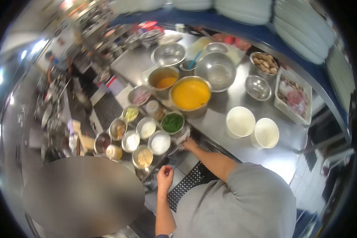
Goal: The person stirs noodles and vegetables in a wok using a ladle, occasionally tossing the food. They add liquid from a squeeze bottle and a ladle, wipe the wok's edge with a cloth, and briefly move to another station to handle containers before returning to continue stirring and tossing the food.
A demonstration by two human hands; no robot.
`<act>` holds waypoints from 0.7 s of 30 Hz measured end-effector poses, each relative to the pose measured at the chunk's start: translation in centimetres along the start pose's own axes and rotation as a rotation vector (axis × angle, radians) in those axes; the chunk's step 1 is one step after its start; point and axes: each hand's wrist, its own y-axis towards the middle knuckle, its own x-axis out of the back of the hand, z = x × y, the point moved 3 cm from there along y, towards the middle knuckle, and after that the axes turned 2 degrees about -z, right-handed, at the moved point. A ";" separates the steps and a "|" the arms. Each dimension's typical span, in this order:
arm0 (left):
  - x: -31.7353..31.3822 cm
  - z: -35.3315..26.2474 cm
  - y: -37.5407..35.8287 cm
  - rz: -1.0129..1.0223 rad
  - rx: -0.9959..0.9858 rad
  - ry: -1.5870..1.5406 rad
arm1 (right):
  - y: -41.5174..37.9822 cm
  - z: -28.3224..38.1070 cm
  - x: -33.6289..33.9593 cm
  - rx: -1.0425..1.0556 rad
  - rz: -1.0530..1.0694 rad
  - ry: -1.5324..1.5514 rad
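At the counter's edge, my right hand (190, 143) is closed on a crumpled whitish cloth (182, 137), just below a container of chopped green herbs (173, 122). My left hand (164, 177) is lower down, with fingers curled in; whatever it may hold is hidden. Nearest to it is a round container of pale yellowish pieces (142, 157). Close by are a tub of white granules (159, 143), another white-filled tub (131, 141) and a third (146, 127). Beyond the herbs stands a wide bowl of bright yellow liquid (190, 93).
Two white buckets (240, 121) stand on the steel counter (214, 135). Behind are a large steel bowl (215, 72), a pot of orange liquid (163, 79) and a white basket (292, 95). Stacked plates (303, 29) line the shelf above. A blurred round shape (83, 196) covers the lower left.
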 end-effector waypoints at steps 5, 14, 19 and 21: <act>-6.2 -2.4 4.6 0.021 -0.191 0.196 | -4.6 0.1 3.1 -0.267 0.463 0.670; -11.9 -2.0 8.6 0.176 -0.378 0.344 | -9.5 3.4 2.8 -0.284 0.454 0.997; -9.3 -5.4 7.1 0.182 -0.454 0.453 | -7.5 6.0 7.4 -0.222 0.209 0.472; -7.0 -3.1 6.0 0.253 -0.334 0.451 | -6.2 4.1 7.1 -0.157 0.169 0.070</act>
